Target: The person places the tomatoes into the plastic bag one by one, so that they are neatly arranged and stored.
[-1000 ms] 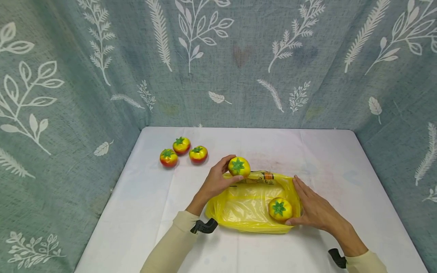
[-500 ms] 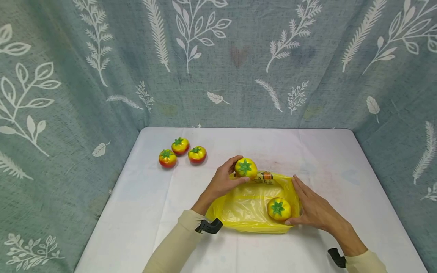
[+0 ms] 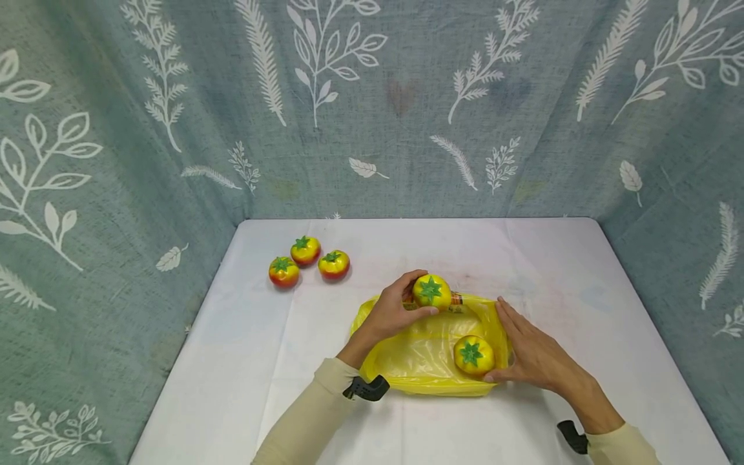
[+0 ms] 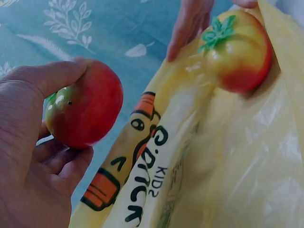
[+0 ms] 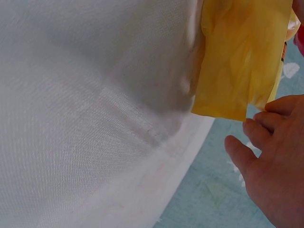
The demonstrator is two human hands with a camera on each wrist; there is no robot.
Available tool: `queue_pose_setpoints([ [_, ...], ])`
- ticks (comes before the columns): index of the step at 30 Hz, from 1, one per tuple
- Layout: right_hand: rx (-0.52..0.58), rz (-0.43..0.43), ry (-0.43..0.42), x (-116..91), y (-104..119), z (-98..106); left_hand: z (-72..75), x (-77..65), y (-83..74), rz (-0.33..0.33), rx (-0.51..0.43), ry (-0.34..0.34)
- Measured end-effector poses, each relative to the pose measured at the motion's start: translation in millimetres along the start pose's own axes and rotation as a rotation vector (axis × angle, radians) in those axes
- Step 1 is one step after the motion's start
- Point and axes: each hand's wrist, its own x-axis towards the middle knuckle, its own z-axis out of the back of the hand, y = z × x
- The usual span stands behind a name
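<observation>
My left hand (image 3: pixel 392 316) holds a yellow-and-red toy tomato (image 3: pixel 432 292) with a green star-shaped top. It is above the back rim of a yellow plastic bag (image 3: pixel 407 368), whose mouth gapes upward. The left wrist view shows thumb and fingers curled round the tomato's red underside (image 4: pixel 102 107). Inside the bag, near its right end, sits another toy tomato (image 3: pixel 473 355). My right hand (image 3: pixel 540 358) rests along the bag's right side, fingers mostly straight and thumb by the front rim. The right wrist view has its fingertips right at the bag's edge (image 5: pixel 232 107).
Three more toy tomatoes, one at the front (image 3: pixel 283 272), one behind (image 3: pixel 305 250) and one to the right (image 3: pixel 334 265), stand at the table's back left. A white cloth covers the table (image 3: pixel 232 381). Leaf-patterned curtains (image 3: pixel 401 174) enclose its back and sides.
My left hand has moved right with its tomato, along the bag's back rim and slightly nearer. My right hand and the tomato in the bag have stayed about the same.
</observation>
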Motion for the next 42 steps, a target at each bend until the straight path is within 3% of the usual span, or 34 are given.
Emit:
queue_pose_setpoints([
  [18,0.011,-0.004,0.013,0.6,0.8,0.1,-17.9,10.4,-7.5,-0.049,-0.025,0.064],
  [42,0.012,-0.006,0.008,0.2,3.8,-1.5,-50.6,18.0,-6.3,0.021,0.080,0.170],
])
